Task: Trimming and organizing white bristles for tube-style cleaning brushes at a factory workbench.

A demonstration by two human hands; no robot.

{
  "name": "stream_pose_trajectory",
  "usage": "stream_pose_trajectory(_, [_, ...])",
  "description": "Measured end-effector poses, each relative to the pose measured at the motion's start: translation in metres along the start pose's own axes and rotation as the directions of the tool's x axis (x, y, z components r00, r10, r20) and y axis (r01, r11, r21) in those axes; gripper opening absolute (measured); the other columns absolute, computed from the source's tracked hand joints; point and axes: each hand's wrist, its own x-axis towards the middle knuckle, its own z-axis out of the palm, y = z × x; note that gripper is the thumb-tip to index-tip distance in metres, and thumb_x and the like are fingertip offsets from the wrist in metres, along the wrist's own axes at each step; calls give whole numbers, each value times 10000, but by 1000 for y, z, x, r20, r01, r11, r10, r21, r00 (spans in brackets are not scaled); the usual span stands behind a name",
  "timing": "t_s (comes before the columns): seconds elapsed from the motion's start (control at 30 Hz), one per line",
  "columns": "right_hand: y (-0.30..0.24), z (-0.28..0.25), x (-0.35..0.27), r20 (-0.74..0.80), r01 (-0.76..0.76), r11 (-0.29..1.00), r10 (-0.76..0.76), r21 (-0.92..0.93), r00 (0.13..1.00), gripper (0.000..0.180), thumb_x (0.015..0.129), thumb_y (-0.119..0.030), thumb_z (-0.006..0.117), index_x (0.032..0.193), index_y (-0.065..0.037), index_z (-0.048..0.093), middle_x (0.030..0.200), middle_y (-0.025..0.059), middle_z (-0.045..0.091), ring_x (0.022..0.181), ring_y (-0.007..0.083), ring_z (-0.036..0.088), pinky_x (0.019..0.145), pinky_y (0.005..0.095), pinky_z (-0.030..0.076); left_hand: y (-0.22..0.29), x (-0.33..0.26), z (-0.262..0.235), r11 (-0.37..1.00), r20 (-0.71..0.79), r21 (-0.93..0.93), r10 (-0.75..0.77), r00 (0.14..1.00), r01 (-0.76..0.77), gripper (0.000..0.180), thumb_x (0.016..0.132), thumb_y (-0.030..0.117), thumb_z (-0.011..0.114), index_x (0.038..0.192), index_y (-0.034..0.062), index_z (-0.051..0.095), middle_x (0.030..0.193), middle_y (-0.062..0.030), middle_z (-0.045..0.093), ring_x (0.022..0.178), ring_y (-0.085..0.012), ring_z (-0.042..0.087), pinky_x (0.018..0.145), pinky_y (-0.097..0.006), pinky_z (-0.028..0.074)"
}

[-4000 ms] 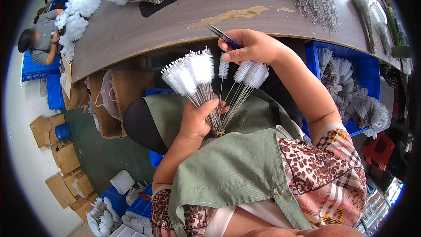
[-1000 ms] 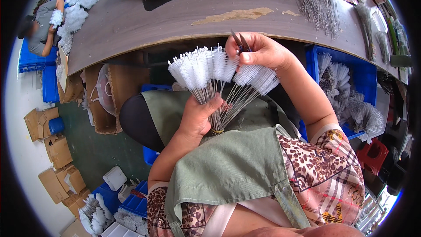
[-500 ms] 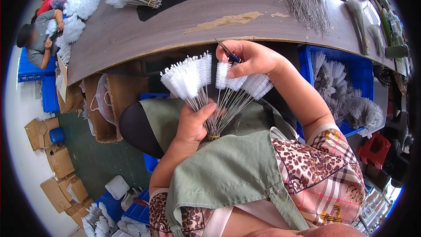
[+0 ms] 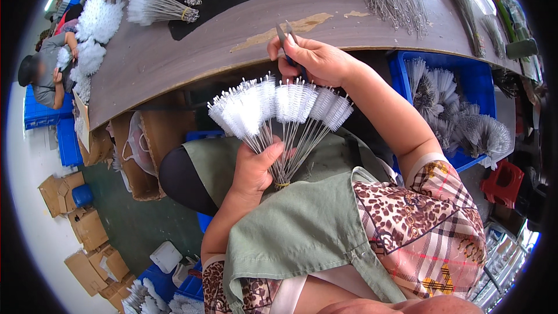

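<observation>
In front of my apron, my left hand point(image 4: 254, 168) is closed round the wire stems of a fanned bundle of white bristle tube brushes point(image 4: 247, 110). A yellow band point(image 4: 282, 185) ties the stems at their lower end, and the brush heads point up and away from me. Above the right part of the fan, my right hand point(image 4: 311, 61) grips a small pair of scissors point(image 4: 286, 36) with dark handles. Their pointed blades stand up, spread apart, near the table edge. The scissors' handles are partly hidden by my fingers.
On the brown table point(image 4: 192, 61) lie tied brush bundles point(image 4: 157, 4) on a black mat and loose wire brushes point(image 4: 395, 0). A blue crate point(image 4: 485, 87) with more brushes stands at right. Cardboard boxes point(image 4: 87, 227) line the left wall. A person point(image 4: 49, 72) sits at far left.
My right hand has moved up and away from the brush heads, toward the table edge, and the scissors now point upward with their blades apart. The left hand keeps its hold.
</observation>
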Motion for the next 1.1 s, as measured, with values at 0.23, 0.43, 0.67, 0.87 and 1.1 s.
stream_pose_trajectory(0.23, [-17, 13, 5, 10, 100, 995, -99, -29, 995, 368, 921, -420, 503, 990, -59, 525, 727, -22, 455, 693, 86, 464, 647, 234, 403, -4, 1, -3, 998, -7, 56, -4, 1000, 4, 179, 784, 15, 642, 934, 5, 544, 815, -57, 569, 710, -157, 587, 724, -372, 552])
stream_pose_trajectory(0.43, [-6, 8, -3, 140, 65, 998, -63, -10, 988, 255, 750, -140, 759, 935, -43, 614, 800, -37, 577, 786, 65, 534, 780, 225, 434, -5, 4, -9, 999, -15, 22, -26, 1000, 26, 262, 773, 52, 682, 986, 10, 535, 862, -52, 567, 766, -180, 596, 735, -394, 555])
stream_pose_trajectory(0.67, [-11, 10, -6, 145, 78, 997, -80, 17, 986, 276, 690, -79, 742, 885, -57, 548, 869, 21, 532, 858, 153, 514, 806, 281, 392, -8, 5, -14, 1000, 19, 4, 1, 1000, -1, 304, 774, 131, 721, 988, 17, 537, 874, -55, 561, 756, -169, 574, 761, -422, 552])
stream_pose_trajectory(0.87, [-4, 12, -5, 148, 56, 998, -62, 39, 987, 298, 696, -98, 748, 905, -55, 539, 912, 57, 566, 912, 175, 538, 864, 296, 391, -5, 2, -17, 992, 35, -125, -13, 999, 17, 238, 829, 103, 656, 1014, 25, 529, 890, -49, 571, 747, -137, 585, 685, -330, 536])
stream_pose_trajectory(1.1, [-9, 12, -6, 147, 49, 998, -54, 34, 988, 483, 722, -35, 685, 1170, -25, 504, 978, 30, 585, 921, 107, 530, 867, 241, 386, -8, 5, -17, 1000, -34, -27, -18, 999, 17, 197, 818, 73, 640, 978, -6, 557, 833, -71, 579, 723, -175, 577, 725, -387, 532])
